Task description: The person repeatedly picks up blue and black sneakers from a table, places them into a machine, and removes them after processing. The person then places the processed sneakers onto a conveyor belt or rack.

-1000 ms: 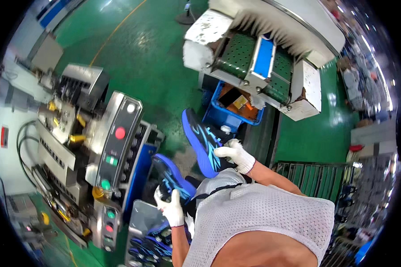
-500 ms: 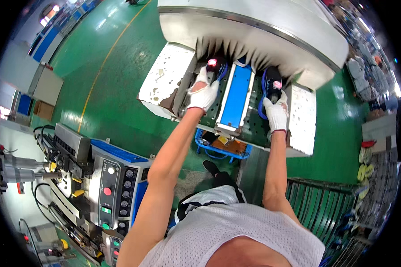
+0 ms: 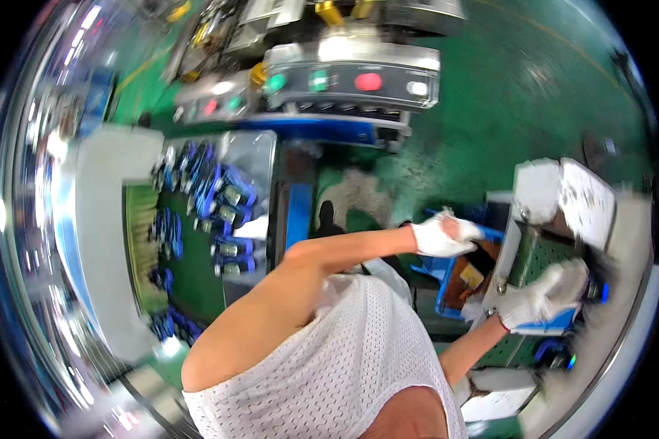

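My left hand (image 3: 447, 233), in a white glove, is raised beside a blue basket (image 3: 447, 304). Its thumb stands apart from the fingers and I see nothing in it. My right hand (image 3: 543, 294), gloved too and smeared by motion, reaches over the machine's perforated green bed (image 3: 529, 260), fingers stretched toward the bristle curtain. Below it shows a blue pad (image 3: 560, 320). A dark shoe with a blue edge (image 3: 599, 287) sits past the right fingertips; whether they touch is unclear. Another dark shoe (image 3: 555, 353) lies across the pad.
At the left, several blue-and-black shoes (image 3: 231, 194) lie by the opening of a white machine (image 3: 110, 241). A control panel (image 3: 351, 77) with coloured buttons stands at the top. White worn blocks (image 3: 586, 201) flank the bed. Green floor (image 3: 490, 110) stretches behind.
My view has swung left, so the bed now lies at the right. Both hands were at the shoes on the bed; my left hand has come away from its shoe.
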### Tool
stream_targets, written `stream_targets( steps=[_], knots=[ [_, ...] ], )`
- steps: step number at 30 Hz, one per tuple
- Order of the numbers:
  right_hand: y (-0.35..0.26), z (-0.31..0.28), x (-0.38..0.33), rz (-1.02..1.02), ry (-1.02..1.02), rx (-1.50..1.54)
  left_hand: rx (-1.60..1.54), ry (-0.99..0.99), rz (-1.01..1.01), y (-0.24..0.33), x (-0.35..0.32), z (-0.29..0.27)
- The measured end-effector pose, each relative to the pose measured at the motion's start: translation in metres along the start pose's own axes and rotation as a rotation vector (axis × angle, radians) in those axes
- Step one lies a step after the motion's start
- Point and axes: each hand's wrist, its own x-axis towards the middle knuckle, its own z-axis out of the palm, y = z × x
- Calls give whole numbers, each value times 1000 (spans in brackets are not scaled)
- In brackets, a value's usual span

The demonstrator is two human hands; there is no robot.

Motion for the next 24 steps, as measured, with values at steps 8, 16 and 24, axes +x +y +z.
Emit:
stream_targets(
  steps=[8, 16, 24],
  knots=[
    [-54, 171, -233, 189, -1631, 262, 271, 1150, -889, -95, -490, -203],
    [-159, 282, -522, -348, -1981, 42, -43, 993, -1040, -179, -683, -258],
    [-213, 338, -629, -176, -1826, -325, 116, 772, -1073, -221, -690, -271]
  ],
)
